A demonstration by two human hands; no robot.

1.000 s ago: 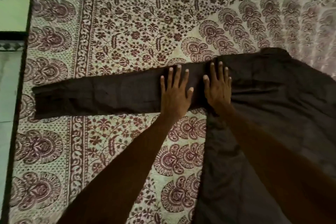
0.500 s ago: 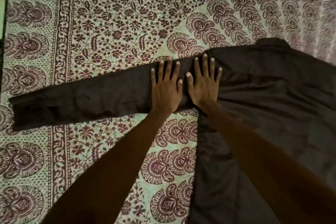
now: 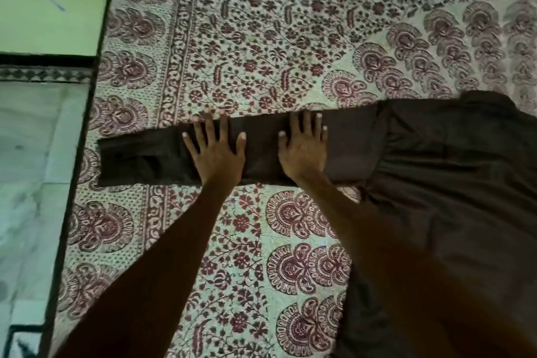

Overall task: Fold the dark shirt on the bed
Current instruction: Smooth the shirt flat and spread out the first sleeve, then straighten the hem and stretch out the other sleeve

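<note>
While both hands lie flat on it, the dark shirt (image 3: 450, 168) sits on the bed (image 3: 247, 38). The body fills the right + lower right of the frame. One sleeve (image 3: 145, 160) is stretched straight out to the left across mid-frame, cuff end just short of the bed's left side. L hand (image 3: 216, 151) is palm-down on the sleeve approx mid-length, fingers straight + splayed, tips reaching the sleeve's upper edge. R hand (image 3: 303, 148) is palm-down on the sleeve nearer the shoulder, fingers straight, slightly spread, thumb pointing toward the L hand. Hands are apart w/ a bare strip of sleeve between them; neither grips nor pinches fabric. Both forearms (image 3: 180, 241) come in from the bottom of the frame. Sheet (image 3: 232, 241) is cream w/ maroon floral print. Far left: dark bed edge (image 3: 74, 177), pale floor (image 3: 29, 154), green wall (image 3: 49, 20) upper left.
</note>
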